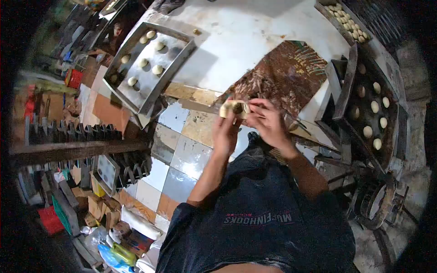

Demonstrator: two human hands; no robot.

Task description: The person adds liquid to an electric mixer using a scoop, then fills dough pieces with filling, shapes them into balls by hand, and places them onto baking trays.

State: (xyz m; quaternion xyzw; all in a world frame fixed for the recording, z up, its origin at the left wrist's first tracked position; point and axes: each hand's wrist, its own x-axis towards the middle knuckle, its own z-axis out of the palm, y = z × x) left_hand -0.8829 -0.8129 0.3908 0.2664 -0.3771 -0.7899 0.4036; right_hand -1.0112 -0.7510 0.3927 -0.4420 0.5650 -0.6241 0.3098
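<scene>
A flattened piece of pale dough [224, 110], with a dark brown filling in its middle, is held up at the table's near edge. My left hand [225, 135] cups it from the left and below, fingers closed around it. On the other side, my right hand [269, 123] grips the dough's right edge between thumb and fingers. Just beyond both hands, a brown, sticky-looking mass [287, 68] is spread across the white table [232, 41]. A thin dark tool [298, 123] lies near the table edge, right of my right hand; its kind is unclear.
A metal tray [159, 93] at the left carries several round dough balls. Another dark tray [359, 118] with dough balls stands at the right, tilted in view. A box [327, 17] of small dough pieces is at the far right. Racks [86, 148] and bags line the left.
</scene>
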